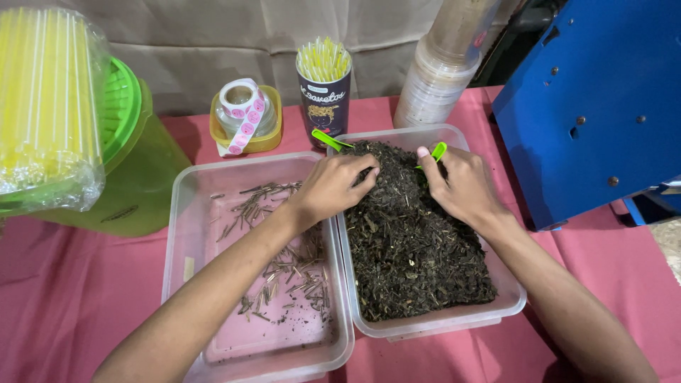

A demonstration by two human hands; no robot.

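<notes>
Dark dried tea leaves filled the right clear plastic tub, heaped higher at the far end, on the pink tablecloth. Left hand rested on the heap at the tub's near-left edge, fingers curled together, tips pressed into the leaves; whether anything was pinched, cannot tell. Right hand was on the heap's far right, fingers bent and close together, index tip dug into the leaves, touching a green plastic tool that stuck out behind it. A second green handle poked out at the tub's far-left corner.

Just beside, touching on the left, a second clear tub held a thin scatter of pale stems and twigs, most of its bottom bare.

Behind the tubs: a dark paper cup packed with yellow straws, a small yellow container with a roll of pink round stickers on it, and a stack of clear plastic cups. Far left, a green lidded pitcher and a plastic-wrapped bundle of yellow straws. Right, a blue metal machine housing.
</notes>
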